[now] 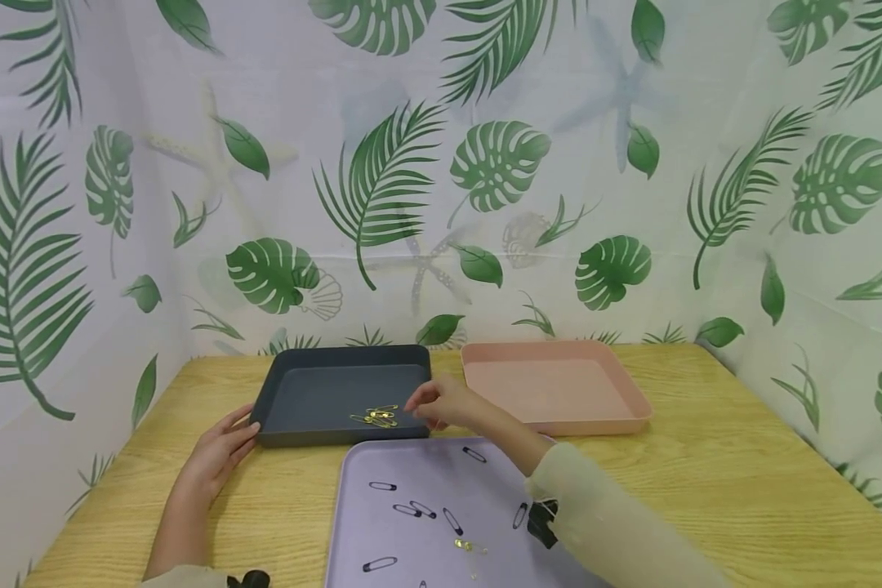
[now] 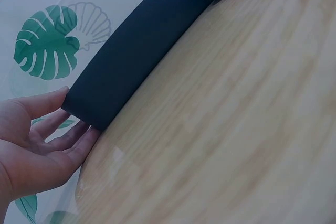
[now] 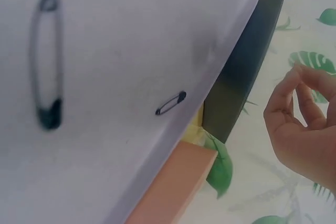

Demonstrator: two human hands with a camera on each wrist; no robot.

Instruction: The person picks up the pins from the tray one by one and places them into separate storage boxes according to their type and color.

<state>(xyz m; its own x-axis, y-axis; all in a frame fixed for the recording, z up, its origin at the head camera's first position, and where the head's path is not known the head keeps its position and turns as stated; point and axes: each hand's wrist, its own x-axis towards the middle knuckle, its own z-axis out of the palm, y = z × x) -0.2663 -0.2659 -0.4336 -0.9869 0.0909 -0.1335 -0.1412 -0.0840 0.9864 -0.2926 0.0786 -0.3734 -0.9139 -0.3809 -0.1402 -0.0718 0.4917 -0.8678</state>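
My left hand (image 1: 216, 449) holds the near left corner of a dark blue tray (image 1: 338, 438). In the left wrist view, the thumb is at the top edge of the tray's wall and the other fingers are low against it. Above this tray's right side is my right hand (image 1: 444, 403), thumb and index fingertips together. The right wrist view shows nothing between those fingertips. Several gold safety pins (image 1: 379, 416) lie in a small heap just left of them. Nearer me, a lilac tray (image 1: 360, 539) carries scattered black safety pins (image 1: 452, 522) and a few gold safety pins (image 1: 466, 545).
A pink tray (image 1: 559, 429) stands at the back right, beside the dark one, with my right forearm crossing its near left corner. All the trays sit on a wood-grain table (image 1: 728, 482). A leaf-print cloth (image 1: 426, 220) hangs behind and at both sides.
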